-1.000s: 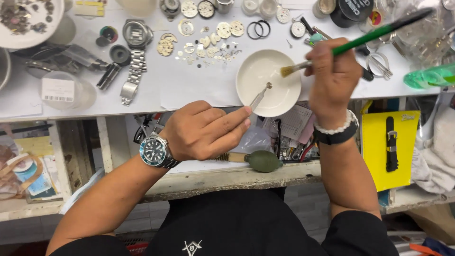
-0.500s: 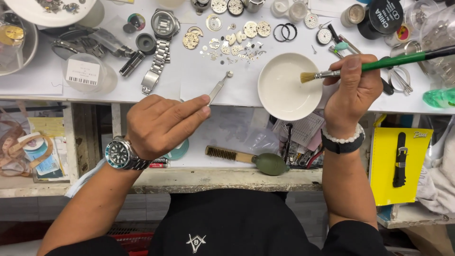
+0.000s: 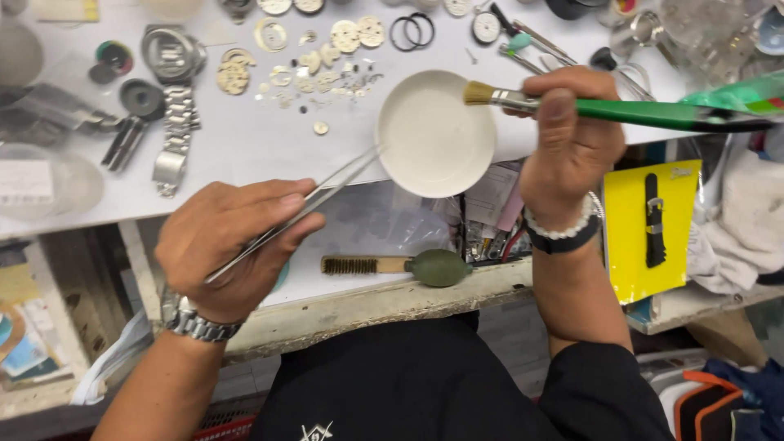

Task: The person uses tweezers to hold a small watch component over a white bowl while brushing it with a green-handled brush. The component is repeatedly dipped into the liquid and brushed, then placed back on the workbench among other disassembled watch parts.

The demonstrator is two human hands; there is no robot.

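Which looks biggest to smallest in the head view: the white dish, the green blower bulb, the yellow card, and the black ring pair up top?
1. Yellow card.
2. White dish, nearly as large as the card; their heights differ, so this ranking is unsure.
3. Green blower bulb.
4. Black ring pair.

L hand w/ tweezers, R hand w/ brush

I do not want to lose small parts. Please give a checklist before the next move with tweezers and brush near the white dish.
1. Left hand grips the tweezers: ok.
2. Right hand grips the green brush: ok.
3. Part held in tweezer tips: cannot tell.
4. White dish fully on the table: not ok, it overhangs the edge.
5. Bristles over the dish: ok.
6. Small watch parts lie apart from both hands: ok.
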